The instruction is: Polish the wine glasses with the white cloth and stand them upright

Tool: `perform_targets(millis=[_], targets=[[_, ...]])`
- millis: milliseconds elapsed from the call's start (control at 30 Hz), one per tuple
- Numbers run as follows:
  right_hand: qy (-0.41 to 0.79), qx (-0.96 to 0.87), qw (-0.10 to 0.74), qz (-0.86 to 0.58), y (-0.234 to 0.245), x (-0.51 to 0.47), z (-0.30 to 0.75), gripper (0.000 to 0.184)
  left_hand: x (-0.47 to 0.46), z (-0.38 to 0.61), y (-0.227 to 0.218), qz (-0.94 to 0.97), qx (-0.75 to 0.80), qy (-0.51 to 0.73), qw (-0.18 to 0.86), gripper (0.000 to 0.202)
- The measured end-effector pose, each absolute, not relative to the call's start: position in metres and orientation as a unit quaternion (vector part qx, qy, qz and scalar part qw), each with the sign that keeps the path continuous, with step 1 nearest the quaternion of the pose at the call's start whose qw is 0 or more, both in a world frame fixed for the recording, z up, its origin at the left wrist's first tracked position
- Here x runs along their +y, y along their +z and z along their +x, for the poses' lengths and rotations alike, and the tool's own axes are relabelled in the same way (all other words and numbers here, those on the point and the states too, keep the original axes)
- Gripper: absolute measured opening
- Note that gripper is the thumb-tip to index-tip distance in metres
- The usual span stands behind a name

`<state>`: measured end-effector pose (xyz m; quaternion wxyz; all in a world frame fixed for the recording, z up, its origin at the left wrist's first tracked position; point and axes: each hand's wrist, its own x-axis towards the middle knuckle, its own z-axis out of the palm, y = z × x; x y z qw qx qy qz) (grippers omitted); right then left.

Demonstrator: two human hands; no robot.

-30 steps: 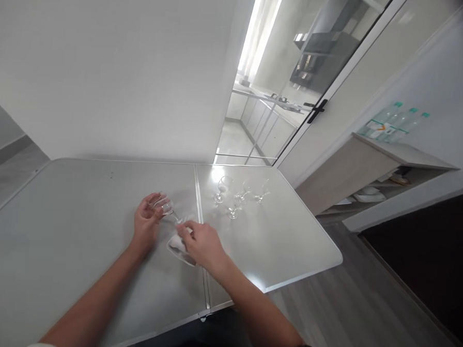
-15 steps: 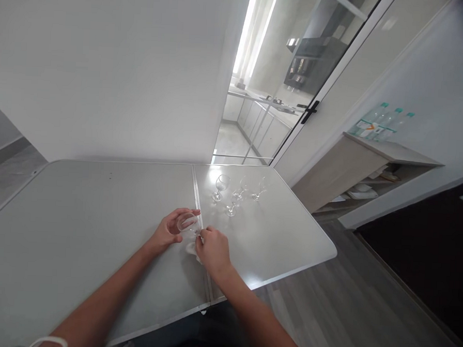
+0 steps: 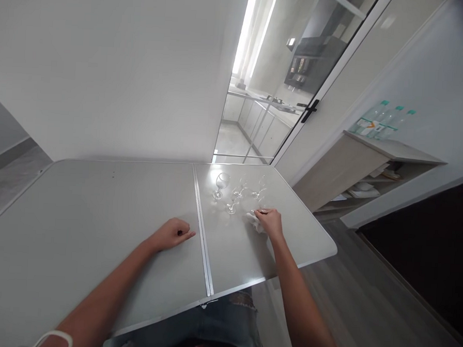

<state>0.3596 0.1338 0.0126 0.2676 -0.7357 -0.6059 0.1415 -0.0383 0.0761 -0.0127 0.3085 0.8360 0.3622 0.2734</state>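
Over the right part of the table, my right hand (image 3: 270, 222) pinches the stem of a clear wine glass (image 3: 259, 206), whose outline is faint. A crumpled white tissue (image 3: 256, 225) hangs under the same fingers. My left hand (image 3: 173, 234) rests on the table left of the metal seam, its fingers curled in and the thumb sticking out, with nothing seen in it. Several stemmed glasses stand beyond the right hand: one wine glass (image 3: 222, 181) at the back left, another glass (image 3: 230, 208) nearer me, and others to the right.
A metal seam (image 3: 201, 226) divides the pale, glossy table (image 3: 97, 213). A white wall borders its far edge, beside a glass sliding door (image 3: 253, 117). To the right, a wooden shelf unit (image 3: 332, 168) carries several plastic bottles (image 3: 381, 122).
My right hand has carried the wine glass and the tissue from the seam to the right, near the other glasses. The left hand has let go of the glass bowl and its fingers have curled in.
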Motion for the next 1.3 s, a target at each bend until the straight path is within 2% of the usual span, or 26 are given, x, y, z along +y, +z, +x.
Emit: perform_targets(millis=[200,633,833,1100,1233,1300], targets=[[0.160,-0.605,0.261,-0.735,0.008,0.156,0.365,0.026,0.077,-0.039,-0.011,0.808,0.355,0.306,0.358,0.051],[0.199,-0.586,0.242,-0.747,0.007,0.173,0.362,0.024,0.076,-0.040,-0.013,0.824,0.376,0.272,0.326,0.051],[0.266,-0.580,0.227,-0.736,0.024,0.166,0.368,0.047,0.076,-0.039,-0.008,0.812,0.370,0.285,0.350,0.051],[0.344,-0.561,0.222,-0.719,0.044,0.158,0.375,0.050,0.075,-0.037,-0.006,0.817,0.359,0.295,0.342,0.051],[0.314,-0.535,0.272,-0.736,0.045,0.125,0.376,0.031,0.076,-0.038,-0.007,0.810,0.372,0.286,0.352,0.052],[0.307,-0.505,0.347,-0.728,0.039,0.100,0.360,0.034,0.077,-0.041,-0.009,0.783,0.387,0.298,0.385,0.050]])
